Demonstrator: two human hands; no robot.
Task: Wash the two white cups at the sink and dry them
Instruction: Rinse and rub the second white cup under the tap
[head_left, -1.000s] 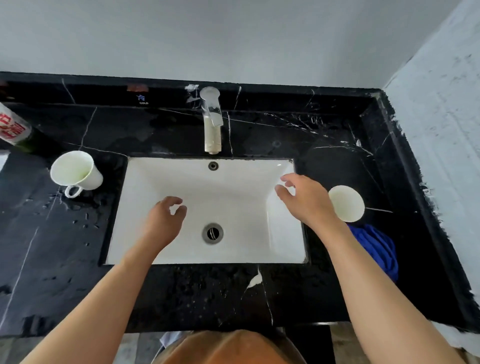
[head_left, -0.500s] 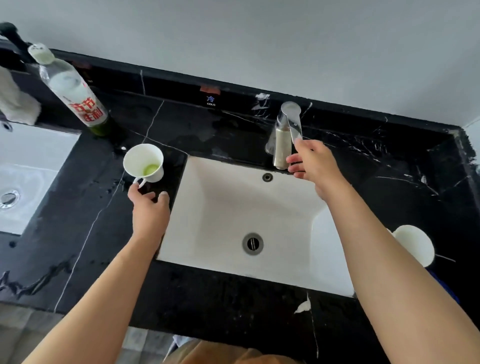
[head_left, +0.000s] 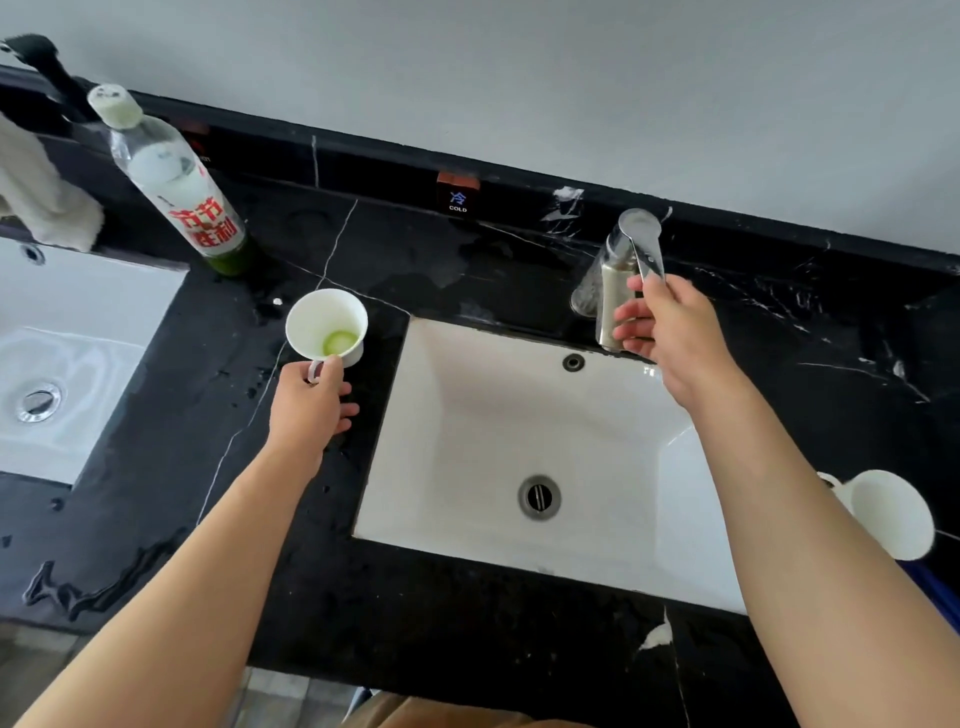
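A white cup (head_left: 326, 327) with a blob of green liquid in its bottom stands on the black counter, left of the white sink (head_left: 467, 415). My left hand (head_left: 310, 405) pinches its handle. My right hand (head_left: 665, 332) is up at the metal tap (head_left: 623, 270), thumb and fingers closed on the lever's end. No water is running. The second white cup (head_left: 891, 514) lies on its side at the right, partly behind my right forearm.
A dish-soap bottle (head_left: 176, 182) with a red label stands at the back left. A second sink (head_left: 67, 358) and a white cloth (head_left: 41, 197) are at the far left. Blue cloth (head_left: 943, 597) shows at the right edge. The counter (head_left: 467, 623) is wet near the left cup.
My left hand went from above the sink to the left cup and closed on its handle. My right hand rose from beside the right cup to the tap lever. The view swung left.
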